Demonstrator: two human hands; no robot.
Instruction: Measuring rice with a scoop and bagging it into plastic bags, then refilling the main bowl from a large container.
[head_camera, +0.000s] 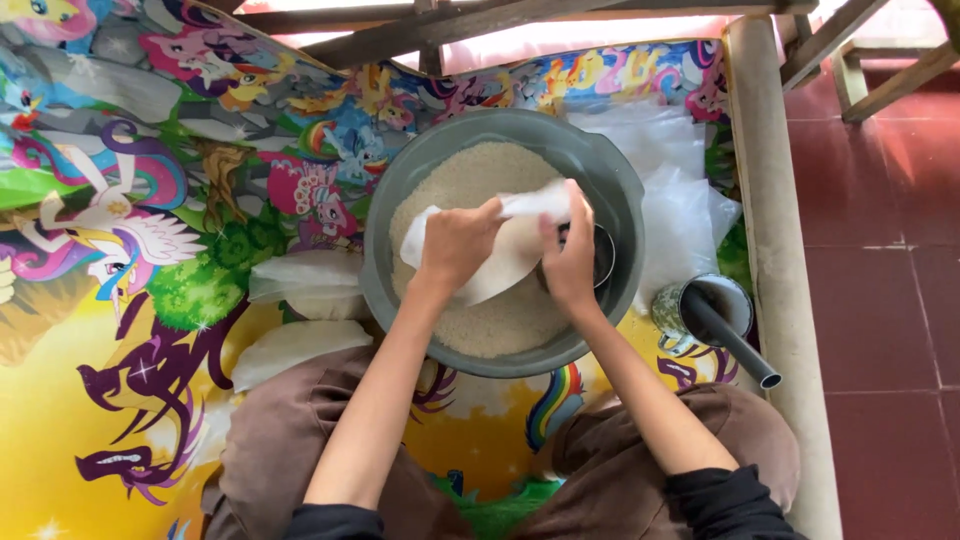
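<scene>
Over the grey basin (385, 215) of rice (470, 180): my left hand (455, 245) pinches a clear bag (500, 265) open; right hand (568, 262) grips its far edge plus a dark scoop (603, 255). I'd keep the mouth wide, low over the grain.

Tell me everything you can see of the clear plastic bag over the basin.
The clear plastic bag is thin, whitish and crumpled. It is held tilted over the rice in the grey basin. The left hand grips its lower end; the right hand pinches its upper edge. Whether it holds anything cannot be told.
</scene>
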